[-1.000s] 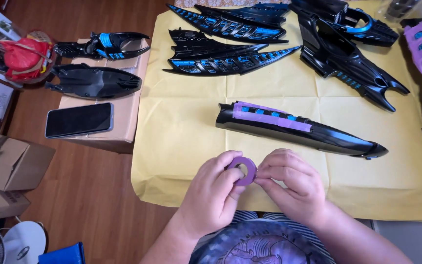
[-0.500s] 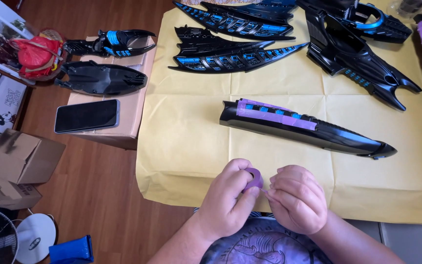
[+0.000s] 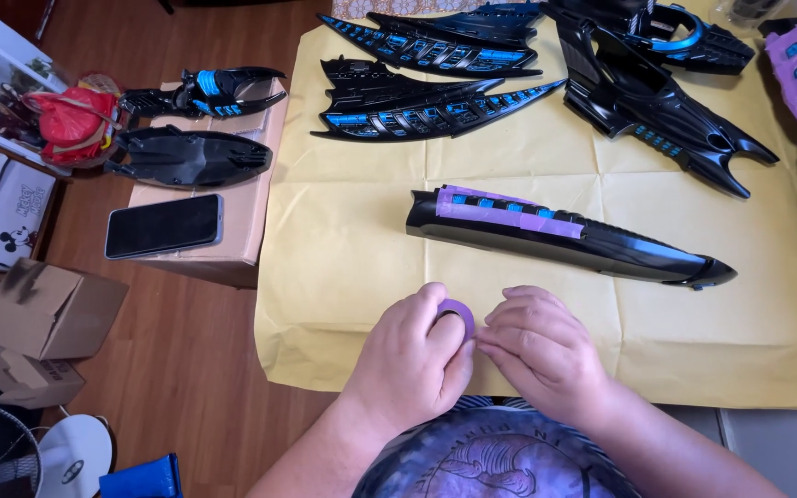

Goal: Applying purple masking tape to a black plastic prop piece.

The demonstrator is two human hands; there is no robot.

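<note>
A: What's on the surface (image 3: 371, 277)?

B: Yellow paper, with a long black panel (image 3: 569, 237), stiff and smooth, purple-taped on top.

A: And the hands?

B: The left hand (image 3: 412, 364) is curled around a purple tape roll (image 3: 457, 316) at the near edge. The right hand (image 3: 537, 350) pinches at it. Light, sticky; best held by its rim.

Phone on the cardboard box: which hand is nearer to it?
Left. The left hand sits right of and below the phone; the right hand lies farther right, beyond the tape roll.
</note>
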